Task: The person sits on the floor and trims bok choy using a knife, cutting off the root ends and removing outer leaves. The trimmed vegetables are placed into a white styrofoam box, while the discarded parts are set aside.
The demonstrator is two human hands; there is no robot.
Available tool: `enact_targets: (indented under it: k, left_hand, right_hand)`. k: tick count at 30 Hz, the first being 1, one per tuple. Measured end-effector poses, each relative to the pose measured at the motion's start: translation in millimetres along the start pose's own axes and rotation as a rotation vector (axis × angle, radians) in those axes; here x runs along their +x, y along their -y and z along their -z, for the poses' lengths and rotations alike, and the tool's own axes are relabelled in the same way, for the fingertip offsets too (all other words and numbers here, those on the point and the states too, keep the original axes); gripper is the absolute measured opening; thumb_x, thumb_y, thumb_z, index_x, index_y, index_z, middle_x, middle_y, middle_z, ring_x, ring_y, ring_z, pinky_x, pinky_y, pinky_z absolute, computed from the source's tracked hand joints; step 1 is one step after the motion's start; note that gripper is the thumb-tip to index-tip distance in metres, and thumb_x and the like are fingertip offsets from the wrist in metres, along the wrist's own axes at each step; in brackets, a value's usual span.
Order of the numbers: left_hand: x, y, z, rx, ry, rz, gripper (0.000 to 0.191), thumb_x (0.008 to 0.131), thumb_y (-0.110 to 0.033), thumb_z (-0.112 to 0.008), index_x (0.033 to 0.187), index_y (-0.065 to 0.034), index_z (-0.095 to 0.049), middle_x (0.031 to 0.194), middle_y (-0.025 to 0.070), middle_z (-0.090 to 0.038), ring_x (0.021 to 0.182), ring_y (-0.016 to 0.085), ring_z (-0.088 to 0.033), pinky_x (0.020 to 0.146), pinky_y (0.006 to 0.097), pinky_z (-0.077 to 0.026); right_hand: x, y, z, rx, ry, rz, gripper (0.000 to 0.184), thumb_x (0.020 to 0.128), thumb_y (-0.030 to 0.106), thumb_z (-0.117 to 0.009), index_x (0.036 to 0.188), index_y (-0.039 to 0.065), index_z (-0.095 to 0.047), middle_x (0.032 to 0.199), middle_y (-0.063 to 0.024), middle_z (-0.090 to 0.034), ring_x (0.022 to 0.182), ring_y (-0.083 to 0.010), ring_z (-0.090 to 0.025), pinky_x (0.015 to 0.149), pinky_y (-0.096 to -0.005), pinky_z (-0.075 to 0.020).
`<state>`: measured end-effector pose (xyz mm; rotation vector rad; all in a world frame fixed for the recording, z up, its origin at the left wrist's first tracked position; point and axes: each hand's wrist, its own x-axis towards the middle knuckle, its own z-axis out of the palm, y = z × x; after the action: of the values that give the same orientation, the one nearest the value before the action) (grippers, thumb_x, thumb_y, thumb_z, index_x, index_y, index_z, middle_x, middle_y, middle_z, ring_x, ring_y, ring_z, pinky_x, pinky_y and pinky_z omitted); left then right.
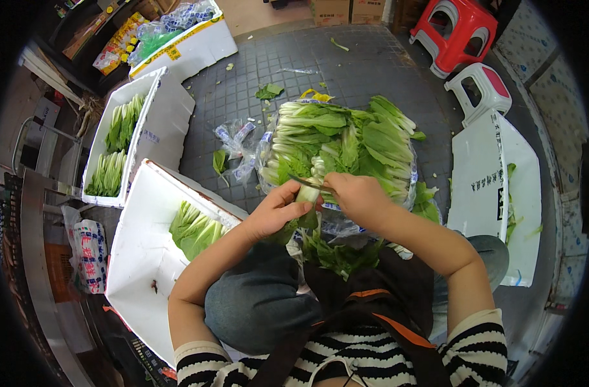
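My left hand [278, 211] grips a head of leafy greens [306, 195] with a pale stalk, its root end pointing away from me and its leaves hanging toward my lap. A small knife [308, 183] is in my right hand [355, 193], its blade lying across the stalk near the root end. Just beyond both hands, a large pile of leafy greens [338, 130] rests on plastic wrapping on the floor. Loose leaves [340, 254] lie at my lap, on or near my dark apron. Part of the stalk is hidden behind my fingers.
At my left stands a white foam box [130, 251] holding greens; another foam box [171, 121] with bundled greens is behind it. A third foam box [478, 169] sits to my right, near white [485, 89] and red [461, 29] plastic stools. Crumpled plastic [241, 145] and leaf scraps litter the tiled floor.
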<state>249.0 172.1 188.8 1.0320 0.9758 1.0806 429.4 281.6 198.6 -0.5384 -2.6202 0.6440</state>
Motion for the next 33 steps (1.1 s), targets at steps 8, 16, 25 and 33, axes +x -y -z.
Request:
enact_targets:
  k: [8, 16, 25, 33]
  left_hand:
    - [2.6, 4.8, -2.6, 0.263, -0.071, -0.046, 0.027, 0.084, -0.015, -0.059, 0.108, -0.0021, -0.053, 0.098, 0.0042, -0.052, 0.086, 0.010, -0.047, 0.076, 0.0265, -0.040]
    - [-7.7, -1.6, 0.1, 0.225, -0.002, -0.022, 0.024, 0.087, -0.024, -0.057, 0.095, -0.0028, -0.052, 0.091, 0.0029, -0.051, 0.072, 0.013, -0.051, 0.069, 0.0270, -0.043]
    - [1.0, -14.3, 7.8, -0.125, -0.096, 0.049, 0.042, 0.084, -0.030, -0.058, 0.115, -0.0056, -0.044, 0.092, 0.0102, -0.054, 0.088, 0.022, -0.055, 0.081, 0.0356, -0.045]
    - [32.8, 39.8, -17.3, 0.089, 0.192, 0.495, 0.045, 0.074, -0.005, -0.068, 0.112, -0.0085, -0.045, 0.097, 0.0094, -0.056, 0.090, 0.019, -0.055, 0.079, 0.0297, -0.045]
  right_hand:
    - [7.0, 1.3, -14.4, -0.120, 0.053, 0.025, 0.010, 0.077, 0.011, -0.053, 0.084, 0.005, -0.049, 0.071, -0.0134, -0.059, 0.065, -0.0326, -0.060, 0.054, -0.0390, -0.0477]
    - [-9.9, -41.8, -25.4, -0.119, 0.094, -0.187, 0.010, 0.080, 0.011, -0.054, 0.087, 0.004, -0.053, 0.071, -0.0157, -0.060, 0.067, -0.0354, -0.059, 0.058, -0.0412, -0.0476]
    - [11.7, -72.7, 13.4, 0.727, -0.069, -0.657, 0.023, 0.085, 0.025, -0.057, 0.089, 0.002, -0.058, 0.062, -0.0018, -0.054, 0.046, -0.0083, -0.048, 0.041, -0.0241, -0.0400]
    - [-22.9, -297.2, 78.9, 0.252, -0.407, -1.056, 0.027, 0.084, 0.023, -0.056, 0.083, -0.004, -0.057, 0.065, -0.0107, -0.059, 0.047, -0.0187, -0.058, 0.047, -0.0332, -0.0476]
